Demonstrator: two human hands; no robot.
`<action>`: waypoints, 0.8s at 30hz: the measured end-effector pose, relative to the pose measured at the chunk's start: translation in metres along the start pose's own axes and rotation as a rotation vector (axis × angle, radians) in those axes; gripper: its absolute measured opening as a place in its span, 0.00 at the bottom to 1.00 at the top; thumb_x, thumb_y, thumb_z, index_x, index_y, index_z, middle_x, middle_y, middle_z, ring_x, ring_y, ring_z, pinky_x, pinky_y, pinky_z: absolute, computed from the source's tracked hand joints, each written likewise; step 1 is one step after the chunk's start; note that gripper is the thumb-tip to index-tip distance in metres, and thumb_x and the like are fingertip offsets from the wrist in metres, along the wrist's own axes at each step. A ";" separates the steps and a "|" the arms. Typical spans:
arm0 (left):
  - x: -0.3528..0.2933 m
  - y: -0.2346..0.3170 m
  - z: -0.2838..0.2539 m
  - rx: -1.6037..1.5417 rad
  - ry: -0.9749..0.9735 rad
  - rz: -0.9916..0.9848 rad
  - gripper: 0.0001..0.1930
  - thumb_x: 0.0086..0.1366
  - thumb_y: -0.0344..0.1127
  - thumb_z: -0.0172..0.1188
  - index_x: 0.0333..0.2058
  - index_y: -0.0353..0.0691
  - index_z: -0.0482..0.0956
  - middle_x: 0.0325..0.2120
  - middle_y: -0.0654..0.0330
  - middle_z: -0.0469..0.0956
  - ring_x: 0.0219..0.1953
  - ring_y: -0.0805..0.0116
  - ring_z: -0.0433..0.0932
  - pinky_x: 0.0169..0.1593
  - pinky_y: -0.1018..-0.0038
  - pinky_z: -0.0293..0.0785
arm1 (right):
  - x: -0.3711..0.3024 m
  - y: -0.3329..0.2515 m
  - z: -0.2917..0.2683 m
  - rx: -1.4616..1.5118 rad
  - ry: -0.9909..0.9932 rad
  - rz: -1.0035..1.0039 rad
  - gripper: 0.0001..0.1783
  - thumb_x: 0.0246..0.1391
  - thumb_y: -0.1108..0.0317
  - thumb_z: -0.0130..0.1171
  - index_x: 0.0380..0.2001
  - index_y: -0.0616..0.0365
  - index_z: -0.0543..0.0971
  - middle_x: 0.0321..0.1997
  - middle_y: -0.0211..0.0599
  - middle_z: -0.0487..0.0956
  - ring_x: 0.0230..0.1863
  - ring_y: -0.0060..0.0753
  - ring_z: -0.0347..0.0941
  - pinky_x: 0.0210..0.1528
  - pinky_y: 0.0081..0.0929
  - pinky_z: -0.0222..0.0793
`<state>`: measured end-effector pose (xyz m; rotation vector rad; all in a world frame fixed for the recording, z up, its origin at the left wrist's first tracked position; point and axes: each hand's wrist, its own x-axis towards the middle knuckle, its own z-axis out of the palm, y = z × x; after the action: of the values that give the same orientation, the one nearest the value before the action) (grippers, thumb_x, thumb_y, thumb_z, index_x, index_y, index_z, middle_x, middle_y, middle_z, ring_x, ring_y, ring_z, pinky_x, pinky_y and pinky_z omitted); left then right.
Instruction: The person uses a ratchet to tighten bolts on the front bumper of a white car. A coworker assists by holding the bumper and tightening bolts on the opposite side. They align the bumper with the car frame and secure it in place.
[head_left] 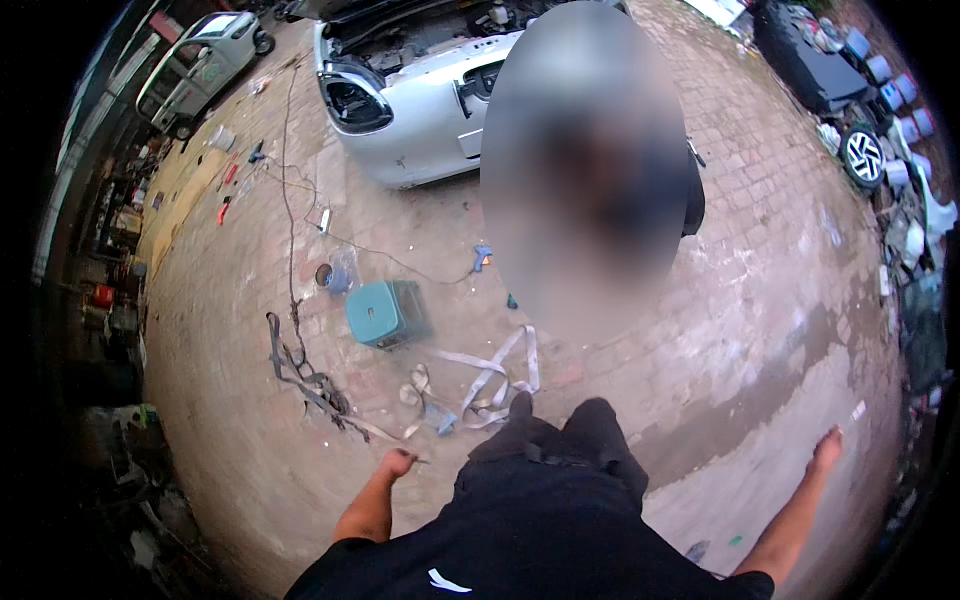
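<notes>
Standing on a brick yard (760, 300) in front of a silver car (420, 110) with its hood up, arms hanging at the sides.

Another person is standing close ahead, between the wearer and the car. A teal stool (385, 312) is sitting on the bricks to the left, and pale straps (490, 375) are lying in loose loops just in front of the feet, beside a dark cable (300, 370) trailing toward the car. Those loops could be snagging a shoe on any step forward, a likely trip. The left hand (398, 463) is curling into a loose fist, seemingly holding nothing, with the straps lying near it. The right hand (826, 447) is hanging well apart from everything, fingers together and pointing down, gripping nothing.
</notes>
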<state>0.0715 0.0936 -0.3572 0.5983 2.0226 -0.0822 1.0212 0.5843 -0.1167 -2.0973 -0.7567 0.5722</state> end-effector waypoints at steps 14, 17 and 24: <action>-0.128 0.211 0.085 -0.341 0.221 0.337 0.24 0.66 0.48 0.62 0.52 0.34 0.79 0.44 0.48 0.83 0.48 0.56 0.81 0.52 0.64 0.76 | -0.241 0.024 0.111 -0.487 -1.726 -0.462 0.10 0.61 0.66 0.61 0.42 0.59 0.80 0.34 0.32 0.81 0.37 0.25 0.76 0.45 0.28 0.73; -0.210 0.295 0.088 -0.556 0.055 0.434 0.21 0.66 0.47 0.65 0.49 0.37 0.82 0.36 0.58 0.83 0.38 0.67 0.79 0.45 0.68 0.76 | -0.237 0.062 0.075 -0.486 -1.752 -0.308 0.12 0.59 0.62 0.64 0.41 0.59 0.80 0.32 0.33 0.81 0.36 0.26 0.75 0.43 0.29 0.72; -0.268 0.315 0.138 -0.545 -0.292 0.753 0.16 0.67 0.38 0.65 0.50 0.39 0.82 0.41 0.60 0.82 0.46 0.71 0.78 0.52 0.73 0.73 | -0.242 0.049 0.044 -0.394 -1.652 -0.101 0.12 0.57 0.63 0.68 0.35 0.59 0.77 0.30 0.24 0.75 0.35 0.18 0.69 0.40 0.23 0.69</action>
<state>0.4275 0.2268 -0.1448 0.8834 1.3451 0.7602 0.8359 0.4179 -0.1493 -1.4642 -1.9017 2.2825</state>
